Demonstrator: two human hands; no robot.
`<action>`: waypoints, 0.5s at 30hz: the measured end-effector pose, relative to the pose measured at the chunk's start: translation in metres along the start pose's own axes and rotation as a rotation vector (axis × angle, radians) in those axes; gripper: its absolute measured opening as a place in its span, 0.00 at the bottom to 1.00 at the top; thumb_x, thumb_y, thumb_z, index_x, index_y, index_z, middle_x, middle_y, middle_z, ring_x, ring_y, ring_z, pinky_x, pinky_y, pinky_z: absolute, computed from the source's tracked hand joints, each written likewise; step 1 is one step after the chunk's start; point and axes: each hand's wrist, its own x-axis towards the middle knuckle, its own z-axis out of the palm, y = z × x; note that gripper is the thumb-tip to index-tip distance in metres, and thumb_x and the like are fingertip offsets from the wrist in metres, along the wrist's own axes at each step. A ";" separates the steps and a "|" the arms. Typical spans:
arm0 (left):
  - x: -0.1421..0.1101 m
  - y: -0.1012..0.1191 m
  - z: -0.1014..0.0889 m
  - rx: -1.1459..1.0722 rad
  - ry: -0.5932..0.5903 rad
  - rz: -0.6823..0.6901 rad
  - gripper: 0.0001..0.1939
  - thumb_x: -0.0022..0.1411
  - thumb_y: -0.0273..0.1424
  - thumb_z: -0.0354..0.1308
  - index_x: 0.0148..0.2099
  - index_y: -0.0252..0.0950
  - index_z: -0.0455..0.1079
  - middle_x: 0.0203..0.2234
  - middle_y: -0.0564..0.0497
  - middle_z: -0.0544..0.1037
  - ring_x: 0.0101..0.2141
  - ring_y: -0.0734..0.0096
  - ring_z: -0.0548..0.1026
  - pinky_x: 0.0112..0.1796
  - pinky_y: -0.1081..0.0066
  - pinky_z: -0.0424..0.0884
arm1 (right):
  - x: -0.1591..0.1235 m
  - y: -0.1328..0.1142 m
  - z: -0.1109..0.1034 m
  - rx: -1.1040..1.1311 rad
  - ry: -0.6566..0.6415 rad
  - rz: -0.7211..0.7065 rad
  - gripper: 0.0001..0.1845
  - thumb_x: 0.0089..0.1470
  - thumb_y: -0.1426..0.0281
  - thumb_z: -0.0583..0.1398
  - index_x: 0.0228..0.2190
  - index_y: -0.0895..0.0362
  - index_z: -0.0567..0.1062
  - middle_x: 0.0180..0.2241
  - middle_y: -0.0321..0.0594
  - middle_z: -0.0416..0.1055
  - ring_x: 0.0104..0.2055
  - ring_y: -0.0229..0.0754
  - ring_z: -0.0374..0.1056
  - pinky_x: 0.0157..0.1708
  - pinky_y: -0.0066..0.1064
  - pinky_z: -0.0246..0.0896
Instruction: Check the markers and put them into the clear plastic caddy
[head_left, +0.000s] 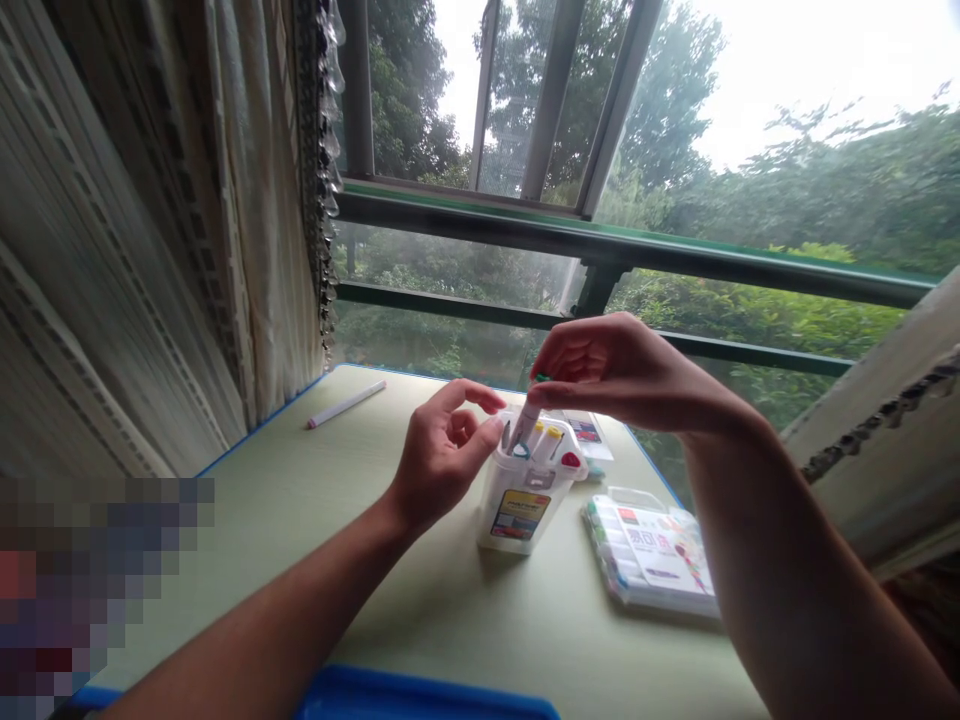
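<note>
A clear plastic tub (491, 500) with a yellow and blue label stands upright on the table, holding several white markers (550, 440), some with yellow ends. My right hand (600, 365) is above it, thumb and fingers pinching a marker (528, 420) with a green end. That marker tilts, and its lower part is inside the tub. At the tub's left rim is my left hand (442, 440), its fingers bent and apart; whether the fingertips touch the rim I cannot tell. A single pinkish-white marker (346, 404) lies on the table at the far left.
A flat clear case (652, 550) with a printed cover lies right of the tub. Behind the tub is a printed card or pack (596, 437), partly hidden. A blue tray edge (427, 695) is at the front. The pale table (300, 520) meets the window; a curtain hangs left.
</note>
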 end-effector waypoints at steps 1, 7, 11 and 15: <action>0.000 0.000 0.000 0.000 0.001 0.003 0.10 0.61 0.35 0.64 0.42 0.34 0.72 0.26 0.53 0.73 0.23 0.76 0.67 0.24 0.74 0.60 | 0.000 0.001 0.000 -0.032 -0.013 0.000 0.18 0.45 0.60 0.76 0.30 0.58 0.80 0.25 0.36 0.77 0.27 0.38 0.73 0.26 0.27 0.66; 0.000 -0.001 -0.001 0.012 -0.009 0.010 0.10 0.62 0.35 0.63 0.41 0.34 0.73 0.26 0.53 0.73 0.23 0.76 0.67 0.24 0.74 0.59 | 0.001 0.006 -0.001 -0.096 -0.093 0.028 0.16 0.48 0.60 0.75 0.30 0.59 0.80 0.22 0.32 0.73 0.23 0.32 0.65 0.21 0.23 0.57; 0.001 -0.001 -0.001 0.008 -0.011 0.004 0.10 0.61 0.35 0.63 0.41 0.34 0.73 0.26 0.52 0.74 0.23 0.75 0.67 0.24 0.73 0.60 | 0.002 0.006 -0.001 -0.082 -0.133 0.069 0.14 0.49 0.62 0.74 0.32 0.60 0.82 0.23 0.33 0.74 0.25 0.33 0.65 0.23 0.23 0.59; 0.001 0.000 0.000 -0.001 -0.011 -0.005 0.10 0.61 0.35 0.64 0.41 0.34 0.73 0.26 0.53 0.74 0.22 0.75 0.67 0.24 0.73 0.59 | 0.002 0.002 0.000 -0.072 -0.193 0.094 0.14 0.51 0.62 0.73 0.34 0.59 0.83 0.27 0.36 0.78 0.27 0.35 0.69 0.25 0.24 0.64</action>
